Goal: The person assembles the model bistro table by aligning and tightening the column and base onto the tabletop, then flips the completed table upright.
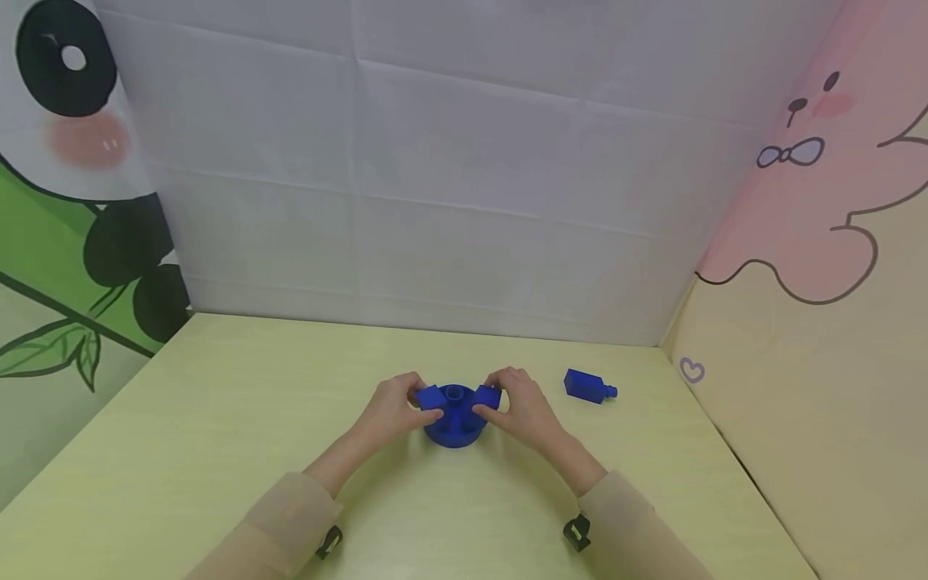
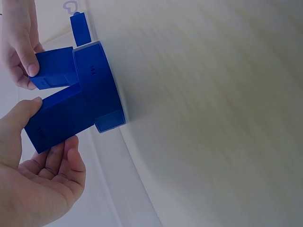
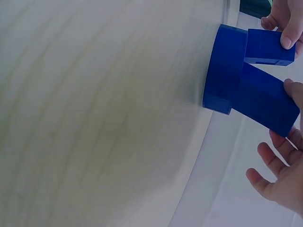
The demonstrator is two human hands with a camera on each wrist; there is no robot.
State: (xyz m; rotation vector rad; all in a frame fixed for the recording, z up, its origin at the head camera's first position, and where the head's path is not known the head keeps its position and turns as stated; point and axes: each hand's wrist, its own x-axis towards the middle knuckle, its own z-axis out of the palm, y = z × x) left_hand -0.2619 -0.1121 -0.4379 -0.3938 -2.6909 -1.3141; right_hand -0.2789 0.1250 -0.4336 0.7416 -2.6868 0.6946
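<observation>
A round blue holder [image 1: 454, 437] with a hollow post at its centre stands on the table. My left hand [image 1: 391, 411] pinches a blue rectangular block [image 2: 59, 120] between thumb and fingers. On the other side, my right hand [image 1: 528, 409] pinches a similar blue block [image 3: 267, 99]. Both blocks stand up out of the holder and lean outward, their lower ends hidden by its wall. Their kind is hard to tell; they resemble the blue bottle-shaped piece [image 1: 586, 387] with a narrow neck, which lies on its side to the right, apart from both hands.
The pale wood-grain table [image 1: 239, 419] ends at a white creased backdrop [image 1: 449, 161] behind the holder. A side panel with a pink cartoon animal [image 1: 819, 209] borders the right, and a panda-painted panel [image 1: 43, 234] the left.
</observation>
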